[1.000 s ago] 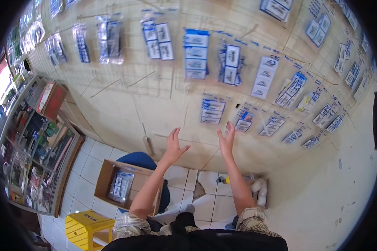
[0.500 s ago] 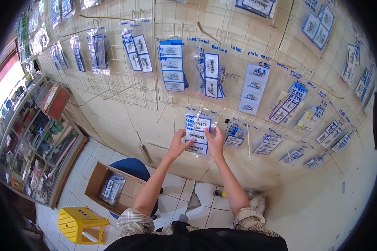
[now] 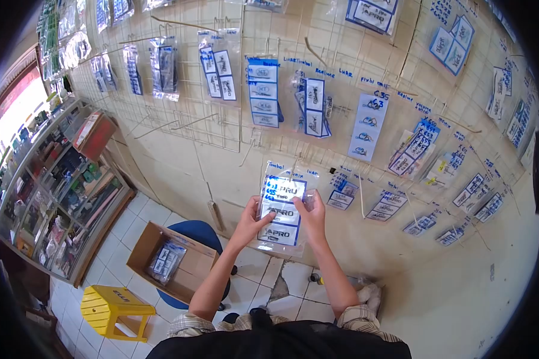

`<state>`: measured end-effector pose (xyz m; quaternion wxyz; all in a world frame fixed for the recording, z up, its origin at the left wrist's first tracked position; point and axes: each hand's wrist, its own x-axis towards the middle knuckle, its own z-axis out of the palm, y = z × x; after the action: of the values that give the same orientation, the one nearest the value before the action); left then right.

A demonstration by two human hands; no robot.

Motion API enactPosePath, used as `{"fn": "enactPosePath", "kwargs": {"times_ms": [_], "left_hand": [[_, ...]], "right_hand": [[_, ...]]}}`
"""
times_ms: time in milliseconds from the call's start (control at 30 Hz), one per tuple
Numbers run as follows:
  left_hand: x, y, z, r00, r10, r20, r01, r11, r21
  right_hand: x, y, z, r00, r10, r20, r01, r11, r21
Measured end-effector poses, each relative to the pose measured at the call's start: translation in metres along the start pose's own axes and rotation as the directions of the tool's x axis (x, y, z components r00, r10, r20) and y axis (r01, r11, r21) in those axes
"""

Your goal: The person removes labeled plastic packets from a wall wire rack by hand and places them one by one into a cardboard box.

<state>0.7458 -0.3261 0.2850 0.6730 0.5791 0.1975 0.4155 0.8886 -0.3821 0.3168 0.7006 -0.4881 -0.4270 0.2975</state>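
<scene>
Both my hands grip a clear plastic packet [image 3: 279,234] in front of the wall rack. Inside it are white, blue-edged printed cards, and blue handwriting runs along its top and left side. My left hand [image 3: 250,224] holds the left edge, its thumb lying on the front. On the right edge is my right hand [image 3: 312,218], thumb also on the front. The packet's top lies close to the rack wires; whether a hook passes through it I cannot tell. Just right of it hangs a smaller packet [image 3: 343,192].
Similar packets [image 3: 263,96] hang on the wire wall rack [image 3: 236,128], with hooks sticking out. Low on the left are a cardboard box [image 3: 191,270] holding packets [image 3: 167,261], a blue seat [image 3: 191,227] and a yellow stool [image 3: 111,302]. A glass display case [image 3: 60,209] stands beyond.
The packet in my hands has come lower and closer to me, and looks larger. My view has shifted, so the rack and box appear further right.
</scene>
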Motion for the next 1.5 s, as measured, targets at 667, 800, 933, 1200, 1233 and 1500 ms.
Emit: {"fn": "enactPosePath", "kwargs": {"times_ms": [667,800,933,1200,1233,1500], "left_hand": [[-0.012,0.010,-0.027,0.991,0.085,0.106,-0.100,0.984,0.147],[-0.010,0.014,-0.032,0.989,0.080,0.123,-0.098,0.983,0.153],[-0.006,0.006,-0.035,0.983,0.094,0.161,-0.122,0.977,0.176],[-0.006,-0.006,-0.034,0.981,0.052,0.185,-0.078,0.987,0.140],[-0.006,-0.007,-0.034,0.978,0.055,0.204,-0.086,0.985,0.148],[-0.028,-0.008,-0.028,0.985,0.107,0.133,-0.125,0.983,0.137]], "right_hand": [[0.038,-0.018,0.003,0.967,-0.223,0.121,0.252,0.788,-0.562],[0.048,-0.025,0.009,0.964,-0.192,0.185,0.266,0.742,-0.615],[0.047,-0.032,0.012,0.967,-0.137,0.215,0.237,0.797,-0.555],[0.052,-0.031,0.011,0.983,-0.029,0.182,0.129,0.817,-0.562],[0.052,-0.032,0.011,0.983,-0.016,0.182,0.116,0.823,-0.556],[0.021,-0.055,0.033,0.986,-0.105,0.128,0.165,0.680,-0.714]]}}
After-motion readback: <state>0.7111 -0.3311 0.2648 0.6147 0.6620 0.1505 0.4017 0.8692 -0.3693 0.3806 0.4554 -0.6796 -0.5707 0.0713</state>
